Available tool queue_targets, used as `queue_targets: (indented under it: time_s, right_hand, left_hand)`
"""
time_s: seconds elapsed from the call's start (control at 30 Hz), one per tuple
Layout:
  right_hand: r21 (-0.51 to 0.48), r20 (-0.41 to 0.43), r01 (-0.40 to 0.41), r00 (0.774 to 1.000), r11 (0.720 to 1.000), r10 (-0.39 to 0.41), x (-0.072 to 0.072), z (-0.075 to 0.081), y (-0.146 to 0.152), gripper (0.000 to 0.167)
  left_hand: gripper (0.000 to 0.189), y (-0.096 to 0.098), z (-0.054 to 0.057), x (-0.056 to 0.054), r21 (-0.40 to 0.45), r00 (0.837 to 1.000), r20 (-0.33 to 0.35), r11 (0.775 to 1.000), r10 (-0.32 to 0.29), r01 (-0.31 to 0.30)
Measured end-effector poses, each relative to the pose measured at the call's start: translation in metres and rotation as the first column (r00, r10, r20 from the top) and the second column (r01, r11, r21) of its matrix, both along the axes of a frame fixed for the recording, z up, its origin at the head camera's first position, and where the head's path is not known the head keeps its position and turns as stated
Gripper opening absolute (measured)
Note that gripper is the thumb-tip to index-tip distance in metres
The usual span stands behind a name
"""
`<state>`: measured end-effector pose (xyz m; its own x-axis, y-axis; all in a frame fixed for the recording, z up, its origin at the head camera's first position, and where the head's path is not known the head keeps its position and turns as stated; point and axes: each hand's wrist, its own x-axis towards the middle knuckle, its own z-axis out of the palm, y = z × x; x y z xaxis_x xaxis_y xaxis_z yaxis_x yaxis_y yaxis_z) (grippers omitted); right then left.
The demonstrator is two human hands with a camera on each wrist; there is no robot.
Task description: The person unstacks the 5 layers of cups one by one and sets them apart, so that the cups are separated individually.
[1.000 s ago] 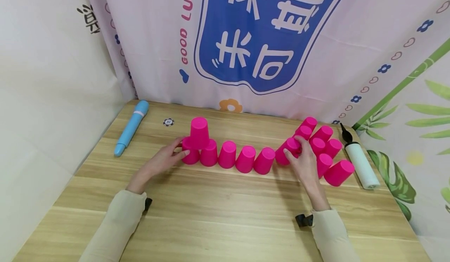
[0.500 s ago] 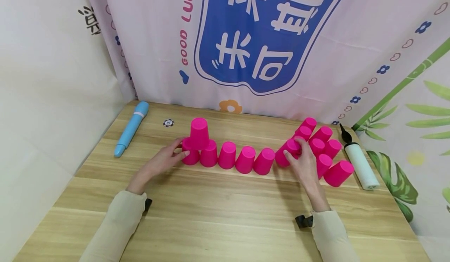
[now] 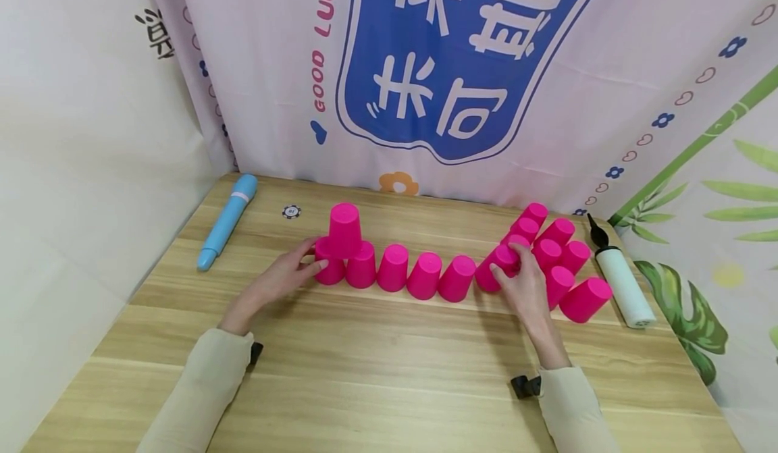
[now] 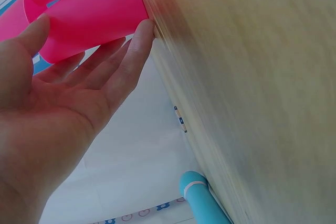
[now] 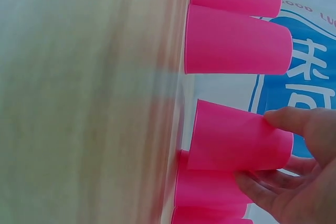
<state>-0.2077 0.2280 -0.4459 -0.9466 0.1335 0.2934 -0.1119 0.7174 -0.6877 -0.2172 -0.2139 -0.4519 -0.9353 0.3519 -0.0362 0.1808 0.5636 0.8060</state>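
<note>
In the head view, upside-down pink cups form a row, the leftmost cup (image 3: 329,272) and its neighbour (image 3: 361,267) bearing another inverted cup (image 3: 345,227). My left hand (image 3: 287,275) is at the leftmost cup; the left wrist view shows its long fingers (image 4: 123,69) fairly straight along one side of that cup and its thumb at the other. My right hand (image 3: 527,279) pinches a pink cup (image 5: 239,139) near its upturned base between thumb and fingers, right of the row's end cup (image 3: 457,279). In the right wrist view its rim stands slightly off the wooden table (image 5: 94,98).
More inverted pink cups (image 3: 574,257) cluster at the right, close behind my right hand. A pale pump (image 3: 626,287) with a black nozzle lies beyond them. At the back left are a blue stick-shaped tube (image 3: 227,222) and a small poker chip (image 3: 292,212).
The cup in my right hand has shifted slightly left and toward me, showing more of the cup behind it. My left hand and the row of cups have stayed still.
</note>
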Motion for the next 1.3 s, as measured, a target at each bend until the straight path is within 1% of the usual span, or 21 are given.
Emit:
queue_targets:
  time_s: [0.47,1.0,1.23,1.3]
  right_hand:
    - [0.016,0.046,0.002,0.999,1.000,-0.003,0.001,-0.003,0.003,0.059]
    - [0.034,0.052,0.015,0.998,0.999,-0.017,0.004,-0.003,0.003,0.058]
    - [0.067,0.031,0.044,0.998,0.997,-0.046,0.010,0.002,0.004,0.056]
    - [0.078,0.037,0.048,0.998,0.996,-0.051,0.011,0.003,0.005,0.056]
  left_hand:
    - [0.063,0.001,0.001,-0.001,-0.007,1.000,0.007,1.000,0.003,-0.003]
    - [0.063,0.001,0.001,0.000,-0.001,1.000,0.001,1.000,0.000,0.000]
    - [0.061,0.001,0.000,-0.001,-0.003,1.000,-0.007,1.000,-0.002,0.002]
    - [0.061,0.001,0.000,-0.001,-0.004,1.000,-0.009,1.000,0.000,0.000]
